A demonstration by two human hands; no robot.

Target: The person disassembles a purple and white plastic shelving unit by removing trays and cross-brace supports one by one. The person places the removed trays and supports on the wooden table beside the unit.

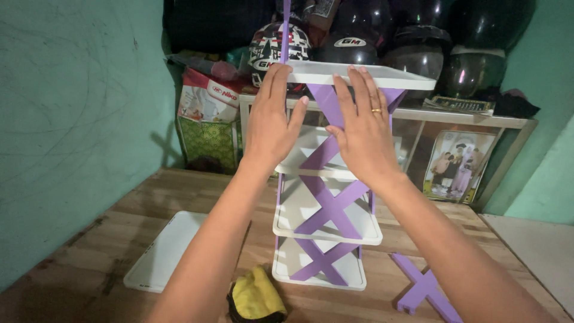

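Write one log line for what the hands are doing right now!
left hand: flat on top shelf | right hand: flat on top shelf | rack: white shelves, purple cross braces | spare shelf panel on wooden floor

Under the hands the rack's shelves (359, 75) are white with purple cross braces (327, 203), a white panel (161, 254) and a yellow cloth (256, 294) lie below the left hand (272, 116), a purple cross piece (424, 287) lies below the right hand (362, 128), and the bench (89, 269) is brown wood.
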